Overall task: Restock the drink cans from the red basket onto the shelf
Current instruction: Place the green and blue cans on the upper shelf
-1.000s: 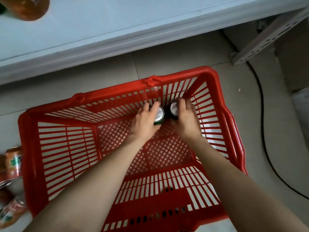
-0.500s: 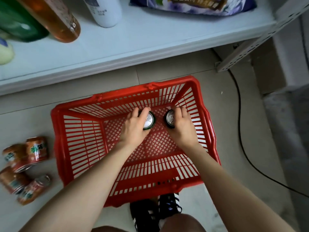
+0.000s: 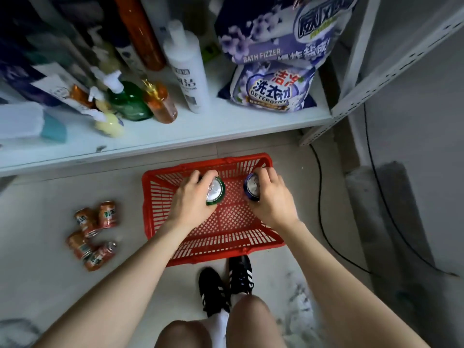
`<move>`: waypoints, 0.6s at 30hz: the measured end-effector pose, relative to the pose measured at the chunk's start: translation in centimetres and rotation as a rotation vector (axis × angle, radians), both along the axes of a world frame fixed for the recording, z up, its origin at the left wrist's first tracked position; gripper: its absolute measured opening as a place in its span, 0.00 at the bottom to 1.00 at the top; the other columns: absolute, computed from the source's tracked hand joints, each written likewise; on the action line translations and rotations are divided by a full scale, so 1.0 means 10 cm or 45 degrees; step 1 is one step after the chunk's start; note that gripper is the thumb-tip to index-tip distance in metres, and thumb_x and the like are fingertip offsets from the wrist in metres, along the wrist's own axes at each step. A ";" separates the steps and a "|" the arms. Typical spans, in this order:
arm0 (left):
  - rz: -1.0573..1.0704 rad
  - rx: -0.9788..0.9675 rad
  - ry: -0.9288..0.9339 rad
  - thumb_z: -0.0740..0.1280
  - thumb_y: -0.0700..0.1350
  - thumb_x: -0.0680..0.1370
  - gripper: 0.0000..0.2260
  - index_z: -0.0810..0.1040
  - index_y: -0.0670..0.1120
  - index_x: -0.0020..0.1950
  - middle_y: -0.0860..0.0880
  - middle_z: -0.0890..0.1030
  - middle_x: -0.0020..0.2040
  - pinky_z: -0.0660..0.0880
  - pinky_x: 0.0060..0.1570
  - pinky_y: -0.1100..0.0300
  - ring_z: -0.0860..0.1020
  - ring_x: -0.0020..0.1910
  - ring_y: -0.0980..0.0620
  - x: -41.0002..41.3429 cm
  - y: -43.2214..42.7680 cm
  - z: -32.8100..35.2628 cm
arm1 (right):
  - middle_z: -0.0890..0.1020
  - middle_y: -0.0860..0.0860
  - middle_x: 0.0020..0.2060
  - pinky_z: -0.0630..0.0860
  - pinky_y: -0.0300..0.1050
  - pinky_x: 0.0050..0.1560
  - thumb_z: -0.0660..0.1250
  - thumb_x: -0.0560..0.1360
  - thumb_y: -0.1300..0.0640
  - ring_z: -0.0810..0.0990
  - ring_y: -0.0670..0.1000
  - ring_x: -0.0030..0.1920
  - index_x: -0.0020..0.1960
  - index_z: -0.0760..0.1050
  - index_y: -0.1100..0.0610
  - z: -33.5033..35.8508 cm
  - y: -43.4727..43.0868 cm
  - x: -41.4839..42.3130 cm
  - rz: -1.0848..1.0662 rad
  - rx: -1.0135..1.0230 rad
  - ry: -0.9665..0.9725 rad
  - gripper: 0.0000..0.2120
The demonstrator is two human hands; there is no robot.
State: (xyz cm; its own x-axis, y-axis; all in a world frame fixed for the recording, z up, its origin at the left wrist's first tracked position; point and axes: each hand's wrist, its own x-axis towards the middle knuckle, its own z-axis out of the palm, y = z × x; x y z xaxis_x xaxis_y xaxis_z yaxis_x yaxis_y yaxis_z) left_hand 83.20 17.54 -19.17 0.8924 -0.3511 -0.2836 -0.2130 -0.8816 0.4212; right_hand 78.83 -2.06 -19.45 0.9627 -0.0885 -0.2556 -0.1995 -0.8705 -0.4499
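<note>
**Red basket, a can in each hand**

Red plastic mesh fills the middle of the view: the red basket (image 3: 150, 197) sits on the pale floor just in front of the white shelf (image 3: 175, 136). Both bare forearms reach forward and down over it from the lower corners of the frame.

The left hand (image 3: 190, 204) is turned knuckles-up. Its fingers curl round the far side of a green can (image 3: 215, 191) and its thumb closes on the near side. The can's silver top faces the camera. The right hand (image 3: 272, 199) mirrors it, wrapped round a blue can (image 3: 251, 188) that tilts slightly inward, with only its top and a strip of rim showing. The two cans are apart, side by side over the far half of the basket. Whether they rest on the basket floor or are lifted off it cannot be told from this angle.

Palms and fingertips are mostly hidden behind the cans, and the cans' labels are covered. Left of the basket, a cluster of orange cans (image 3: 95, 234) lies on the floor. On the shelf, a white bottle (image 3: 188, 69) and a detergent bag (image 3: 271, 89) read clearly, while the bottles further left are blurred. Black shoes (image 3: 226, 280) stand just beside the basket's near edge, and two knees are cut off at the bottom.
</note>
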 end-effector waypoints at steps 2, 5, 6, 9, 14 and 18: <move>0.004 -0.010 -0.009 0.80 0.43 0.64 0.34 0.71 0.50 0.67 0.46 0.75 0.53 0.79 0.45 0.51 0.80 0.48 0.43 -0.03 0.03 0.40 | 0.73 0.52 0.56 0.73 0.49 0.39 0.73 0.70 0.54 0.73 0.56 0.53 0.63 0.66 0.56 0.42 -0.02 -0.04 0.015 -0.005 -0.003 0.26; -0.015 0.018 -0.047 0.78 0.45 0.65 0.33 0.69 0.53 0.67 0.48 0.75 0.55 0.79 0.44 0.51 0.80 0.49 0.44 -0.07 0.06 0.97 | 0.73 0.53 0.57 0.74 0.50 0.40 0.73 0.70 0.52 0.73 0.56 0.54 0.63 0.67 0.57 1.03 -0.05 -0.12 0.024 -0.001 0.001 0.26; -0.017 0.018 -0.057 0.78 0.46 0.65 0.33 0.69 0.55 0.67 0.48 0.76 0.55 0.80 0.45 0.50 0.80 0.50 0.43 -0.09 0.07 1.15 | 0.72 0.53 0.57 0.75 0.51 0.42 0.72 0.70 0.51 0.73 0.56 0.54 0.64 0.67 0.57 1.22 -0.05 -0.15 0.032 -0.006 0.001 0.27; -0.042 -0.024 -0.095 0.78 0.49 0.65 0.33 0.67 0.56 0.66 0.48 0.76 0.56 0.80 0.46 0.49 0.80 0.50 0.43 -0.13 0.09 1.66 | 0.72 0.52 0.56 0.76 0.53 0.44 0.71 0.70 0.50 0.73 0.57 0.54 0.63 0.67 0.56 1.74 -0.04 -0.23 0.056 -0.036 -0.037 0.26; -0.100 -0.065 -0.127 0.78 0.51 0.64 0.34 0.64 0.58 0.65 0.51 0.74 0.56 0.79 0.49 0.49 0.77 0.53 0.46 -0.31 0.16 2.49 | 0.72 0.50 0.53 0.76 0.52 0.46 0.72 0.67 0.50 0.74 0.56 0.55 0.61 0.67 0.54 2.59 0.03 -0.36 0.144 -0.041 -0.119 0.26; -0.126 -0.057 -0.153 0.77 0.52 0.63 0.35 0.64 0.57 0.66 0.51 0.73 0.56 0.77 0.50 0.50 0.76 0.55 0.47 -0.49 0.23 3.14 | 0.72 0.50 0.56 0.77 0.51 0.48 0.74 0.65 0.50 0.76 0.57 0.56 0.65 0.66 0.53 3.30 0.07 -0.51 0.242 -0.040 -0.196 0.31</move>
